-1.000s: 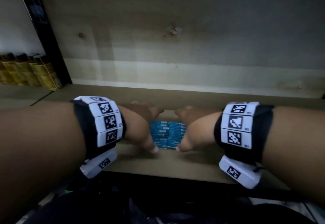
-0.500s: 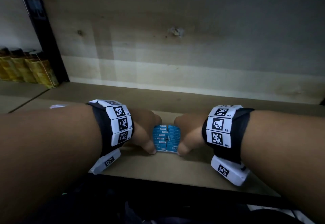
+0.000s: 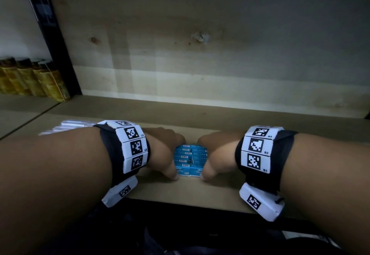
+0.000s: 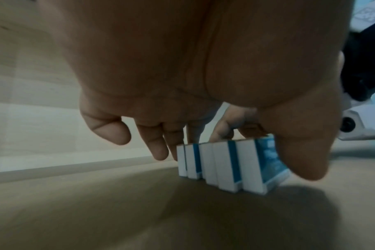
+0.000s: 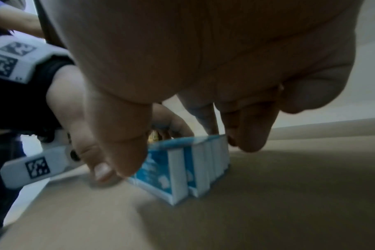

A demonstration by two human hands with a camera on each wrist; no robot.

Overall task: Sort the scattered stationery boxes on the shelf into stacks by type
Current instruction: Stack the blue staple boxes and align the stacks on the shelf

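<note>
A tight block of several small blue-and-white staple boxes (image 3: pixel 190 159) stands on edge on the brown shelf board (image 3: pixel 180 192), near its front. My left hand (image 3: pixel 167 154) grips the block's left side, thumb at the front corner and fingers curled round the back. My right hand (image 3: pixel 215 154) grips the right side the same way. The left wrist view shows the boxes' white ends (image 4: pixel 220 165) in a row under my left thumb (image 4: pixel 300 160). In the right wrist view the boxes (image 5: pixel 178 169) sit between both thumbs.
Some pale clear packets (image 3: pixel 70 126) lie on the shelf behind my left forearm. Amber bottles (image 3: pixel 36 80) stand in the neighbouring bay, past a black upright (image 3: pixel 58 44). A light wooden back wall (image 3: pixel 200 54) closes the shelf. The shelf's front edge (image 3: pixel 190 201) is close.
Both hands have come closer together and pressed the blue boxes into a narrower, tighter block. The pale packets on the left have come into view.
</note>
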